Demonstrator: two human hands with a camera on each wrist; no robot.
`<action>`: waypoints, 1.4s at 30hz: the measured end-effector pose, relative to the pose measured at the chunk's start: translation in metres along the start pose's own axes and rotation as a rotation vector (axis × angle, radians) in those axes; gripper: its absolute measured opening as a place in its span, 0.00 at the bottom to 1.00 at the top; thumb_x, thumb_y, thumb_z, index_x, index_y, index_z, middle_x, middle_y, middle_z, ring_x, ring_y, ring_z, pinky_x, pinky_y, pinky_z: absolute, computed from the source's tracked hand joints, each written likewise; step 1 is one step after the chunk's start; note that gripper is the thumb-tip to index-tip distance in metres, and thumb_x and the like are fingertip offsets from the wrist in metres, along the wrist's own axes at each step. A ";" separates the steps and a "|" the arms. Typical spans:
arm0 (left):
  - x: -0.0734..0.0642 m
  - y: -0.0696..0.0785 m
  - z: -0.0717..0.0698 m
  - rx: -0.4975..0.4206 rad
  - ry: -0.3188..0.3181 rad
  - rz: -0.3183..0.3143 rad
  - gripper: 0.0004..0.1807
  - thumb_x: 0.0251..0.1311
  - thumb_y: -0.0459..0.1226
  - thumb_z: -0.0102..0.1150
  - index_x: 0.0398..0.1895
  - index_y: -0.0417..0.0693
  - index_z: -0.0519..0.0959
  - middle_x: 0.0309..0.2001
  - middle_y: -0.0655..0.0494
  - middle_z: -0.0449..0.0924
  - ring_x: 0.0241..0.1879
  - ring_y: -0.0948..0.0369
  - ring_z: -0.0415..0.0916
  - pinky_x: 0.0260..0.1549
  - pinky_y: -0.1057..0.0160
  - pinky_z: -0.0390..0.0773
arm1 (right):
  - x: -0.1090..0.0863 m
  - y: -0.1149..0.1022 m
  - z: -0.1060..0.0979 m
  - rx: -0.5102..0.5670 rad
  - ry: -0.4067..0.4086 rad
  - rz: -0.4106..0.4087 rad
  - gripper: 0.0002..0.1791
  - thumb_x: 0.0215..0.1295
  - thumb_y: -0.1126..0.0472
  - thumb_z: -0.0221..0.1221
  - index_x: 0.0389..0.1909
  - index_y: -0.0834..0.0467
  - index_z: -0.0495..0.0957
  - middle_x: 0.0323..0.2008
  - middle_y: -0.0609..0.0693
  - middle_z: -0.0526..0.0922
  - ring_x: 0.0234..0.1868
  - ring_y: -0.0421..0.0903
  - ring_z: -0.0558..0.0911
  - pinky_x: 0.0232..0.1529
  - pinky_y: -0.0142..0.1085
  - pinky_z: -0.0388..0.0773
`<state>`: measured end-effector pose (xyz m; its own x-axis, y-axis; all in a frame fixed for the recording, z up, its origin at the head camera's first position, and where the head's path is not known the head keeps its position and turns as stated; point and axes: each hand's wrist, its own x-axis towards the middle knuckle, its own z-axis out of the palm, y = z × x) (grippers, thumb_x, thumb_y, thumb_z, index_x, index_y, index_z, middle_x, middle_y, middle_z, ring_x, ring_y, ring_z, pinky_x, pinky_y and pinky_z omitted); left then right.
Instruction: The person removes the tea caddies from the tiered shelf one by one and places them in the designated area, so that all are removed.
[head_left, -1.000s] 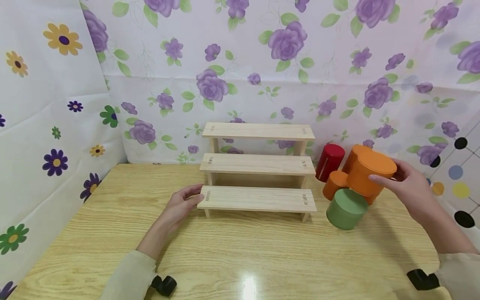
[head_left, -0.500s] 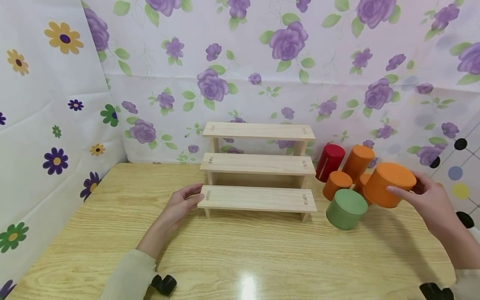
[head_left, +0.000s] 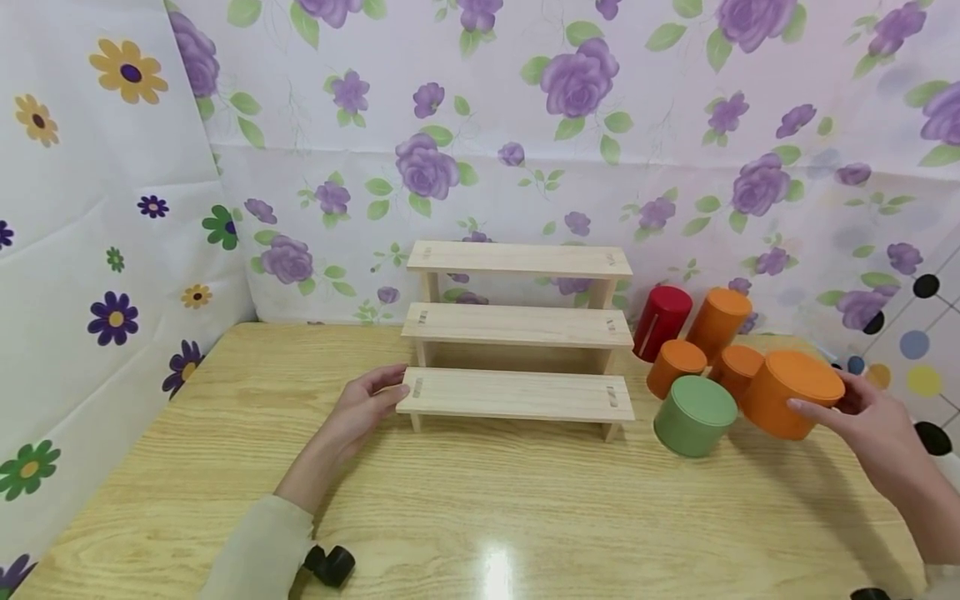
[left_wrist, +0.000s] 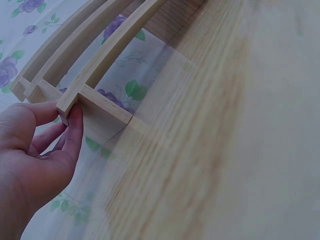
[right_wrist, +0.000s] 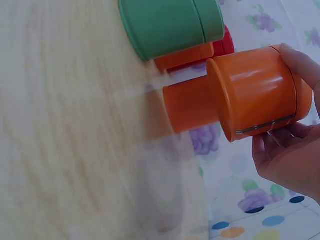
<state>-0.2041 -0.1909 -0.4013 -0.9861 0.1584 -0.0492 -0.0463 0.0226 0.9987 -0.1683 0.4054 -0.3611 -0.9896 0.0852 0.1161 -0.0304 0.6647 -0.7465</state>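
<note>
My left hand [head_left: 369, 406] pinches the left end of the lowest step of a three-tier wooden shelf [head_left: 517, 393]; the left wrist view has thumb and fingers around the step's corner [left_wrist: 70, 102]. At the right, my right hand [head_left: 870, 421] grips a wide orange tin [head_left: 791, 396] with a lid, thumb on the near side. In the right wrist view the orange tin [right_wrist: 255, 95] is held above the tabletop, its shadow below. A green tin [head_left: 695, 417] stands just left of it. Two smaller orange tins [head_left: 677, 369] stand behind the green one.
A tall red tin [head_left: 662, 323] and a tall orange tin [head_left: 718, 325] stand at the back right, beside the shelf. Flowered cloth [head_left: 502, 100] hangs behind the wooden table [head_left: 450, 517] and along its left side.
My right hand has carried the wide orange tin right, toward me and lower, off the tins it overlapped. The left hand stays on the shelf.
</note>
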 end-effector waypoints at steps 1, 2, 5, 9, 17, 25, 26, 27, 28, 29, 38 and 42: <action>0.000 0.000 0.000 -0.001 0.001 0.000 0.28 0.69 0.31 0.52 0.69 0.31 0.60 0.61 0.39 0.61 0.54 0.59 0.66 0.53 0.68 0.70 | -0.001 0.002 0.000 0.005 -0.008 0.001 0.47 0.67 0.50 0.60 0.73 0.70 0.45 0.58 0.61 0.64 0.43 0.25 0.64 0.34 0.18 0.70; 0.000 0.000 0.000 -0.001 0.002 0.000 0.28 0.69 0.31 0.52 0.69 0.31 0.60 0.61 0.39 0.61 0.54 0.59 0.66 0.53 0.68 0.70 | -0.001 0.004 0.000 0.003 -0.014 -0.001 0.46 0.67 0.50 0.61 0.72 0.71 0.46 0.56 0.57 0.65 0.43 0.24 0.65 0.34 0.18 0.70; 0.000 0.001 0.000 0.001 0.008 0.002 0.28 0.69 0.31 0.52 0.69 0.31 0.60 0.61 0.39 0.62 0.53 0.59 0.66 0.52 0.68 0.70 | -0.001 0.012 0.000 0.043 -0.041 -0.030 0.39 0.67 0.54 0.61 0.70 0.67 0.54 0.51 0.42 0.68 0.42 0.24 0.69 0.36 0.19 0.71; 0.000 0.000 0.000 -0.005 0.015 0.001 0.28 0.68 0.30 0.52 0.69 0.30 0.60 0.61 0.40 0.62 0.52 0.60 0.67 0.50 0.69 0.71 | -0.003 0.025 0.000 0.121 -0.078 -0.062 0.25 0.66 0.61 0.62 0.61 0.52 0.65 0.45 0.31 0.71 0.41 0.28 0.73 0.37 0.22 0.73; 0.001 -0.003 0.000 -0.001 0.003 0.004 0.28 0.68 0.31 0.52 0.69 0.31 0.60 0.62 0.39 0.61 0.54 0.58 0.66 0.52 0.68 0.70 | -0.004 0.041 0.003 0.100 -0.165 -0.031 0.36 0.66 0.62 0.62 0.68 0.66 0.55 0.48 0.34 0.68 0.42 0.28 0.73 0.38 0.23 0.74; 0.001 -0.003 -0.001 -0.005 0.006 0.004 0.28 0.68 0.31 0.52 0.69 0.30 0.60 0.62 0.38 0.62 0.54 0.59 0.66 0.52 0.68 0.71 | -0.005 0.044 0.008 0.129 -0.193 -0.015 0.35 0.66 0.64 0.61 0.66 0.70 0.53 0.47 0.32 0.68 0.42 0.28 0.73 0.38 0.23 0.72; 0.000 -0.003 -0.001 -0.005 0.007 0.004 0.28 0.68 0.31 0.52 0.69 0.30 0.60 0.62 0.38 0.62 0.54 0.59 0.66 0.52 0.68 0.71 | -0.005 0.044 0.008 0.133 -0.186 -0.017 0.32 0.66 0.65 0.61 0.65 0.65 0.56 0.46 0.30 0.69 0.42 0.28 0.73 0.38 0.23 0.72; 0.000 -0.003 -0.001 -0.006 0.008 0.004 0.28 0.68 0.31 0.52 0.69 0.30 0.60 0.62 0.38 0.62 0.54 0.59 0.66 0.52 0.68 0.71 | -0.005 0.044 0.009 0.136 -0.184 -0.023 0.31 0.66 0.65 0.61 0.64 0.64 0.57 0.45 0.29 0.69 0.42 0.28 0.73 0.38 0.23 0.72; 0.000 -0.003 -0.001 -0.006 0.007 0.004 0.28 0.68 0.31 0.52 0.69 0.30 0.60 0.62 0.38 0.62 0.54 0.59 0.66 0.52 0.68 0.71 | -0.004 0.044 0.009 0.132 -0.183 -0.026 0.31 0.66 0.65 0.61 0.64 0.65 0.57 0.45 0.29 0.69 0.42 0.28 0.73 0.38 0.22 0.71; 0.000 -0.003 -0.001 -0.007 0.008 0.003 0.28 0.69 0.31 0.52 0.69 0.30 0.60 0.62 0.38 0.62 0.54 0.58 0.66 0.52 0.67 0.70 | -0.004 0.045 0.009 0.126 -0.186 -0.027 0.31 0.66 0.65 0.61 0.64 0.65 0.56 0.46 0.30 0.69 0.42 0.27 0.73 0.38 0.23 0.71; 0.002 -0.005 0.000 0.024 0.013 0.002 0.28 0.68 0.31 0.54 0.68 0.31 0.61 0.61 0.39 0.63 0.54 0.57 0.66 0.51 0.66 0.71 | -0.002 0.048 -0.005 0.014 -0.343 0.077 0.50 0.75 0.50 0.49 0.71 0.68 0.20 0.66 0.81 0.48 0.58 0.56 0.70 0.45 0.38 0.75; 0.002 -0.002 0.001 0.055 0.012 -0.027 0.29 0.68 0.34 0.55 0.70 0.35 0.61 0.61 0.41 0.64 0.53 0.56 0.67 0.51 0.64 0.71 | -0.005 0.048 -0.015 -0.039 -0.227 0.078 0.46 0.77 0.47 0.42 0.71 0.66 0.20 0.65 0.83 0.45 0.63 0.64 0.65 0.52 0.52 0.71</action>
<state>-0.2061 -0.1892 -0.4030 -0.9865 0.1455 -0.0753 -0.0640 0.0811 0.9946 -0.1629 0.4480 -0.3878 -0.9951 -0.0283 -0.0945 0.0489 0.6910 -0.7212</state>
